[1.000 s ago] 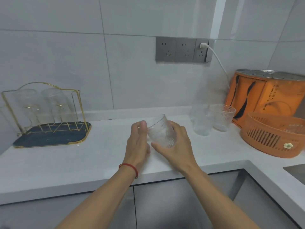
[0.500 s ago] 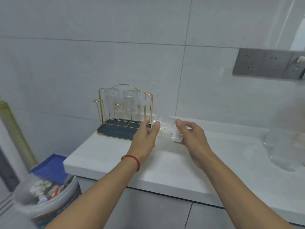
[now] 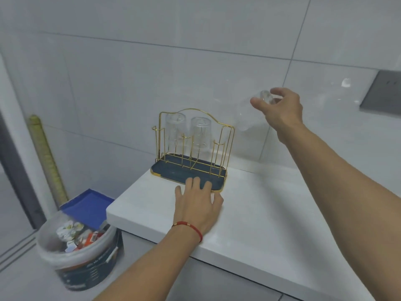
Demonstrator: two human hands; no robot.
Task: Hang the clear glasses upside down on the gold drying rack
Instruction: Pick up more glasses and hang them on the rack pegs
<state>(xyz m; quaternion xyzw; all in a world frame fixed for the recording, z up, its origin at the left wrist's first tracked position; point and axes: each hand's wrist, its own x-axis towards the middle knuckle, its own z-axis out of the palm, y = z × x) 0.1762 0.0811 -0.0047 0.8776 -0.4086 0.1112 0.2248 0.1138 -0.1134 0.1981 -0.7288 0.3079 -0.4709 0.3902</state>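
Note:
The gold drying rack [image 3: 225,146] with a dark blue tray stands near the left end of the white counter. Two clear glasses [image 3: 174,131] [image 3: 200,132] hang upside down on its back prongs. My right hand [image 3: 280,109] is raised to the right of and above the rack, gripping a clear glass [image 3: 249,120] upside down by its base; the glass is blurred. My left hand [image 3: 198,205] lies flat on the counter with fingers spread, its fingertips touching the tray's front edge.
The counter [image 3: 271,224] ends just left of the rack. Below that end stands a white bin [image 3: 80,250] full of rubbish with a blue lid behind it. A grey wall socket panel [image 3: 382,92] is at the far right.
The view swung left toward the rack. My left hand let go of the glass and dropped onto the counter by the tray. My right hand lifted the glass, turned upside down.

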